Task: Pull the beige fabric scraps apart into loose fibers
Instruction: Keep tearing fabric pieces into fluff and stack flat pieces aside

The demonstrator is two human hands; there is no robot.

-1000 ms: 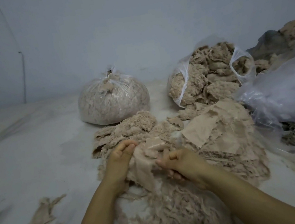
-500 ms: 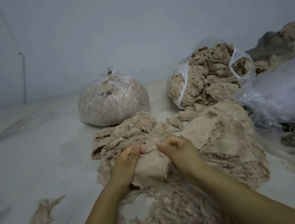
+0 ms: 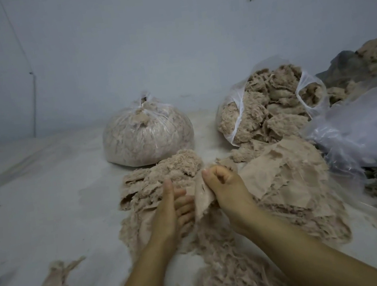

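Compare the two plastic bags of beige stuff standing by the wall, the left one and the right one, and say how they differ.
The left bag is knotted shut at the top; the right bag gapes open, handles loose. The left bag is a smooth round bundle with everything inside; the right bag sags and its beige clumps heap above the rim and spill toward the pile of flat scraps. The left bag stands alone; the right bag sits against more plastic. Both are clear plastic and hold shredded beige fabric.
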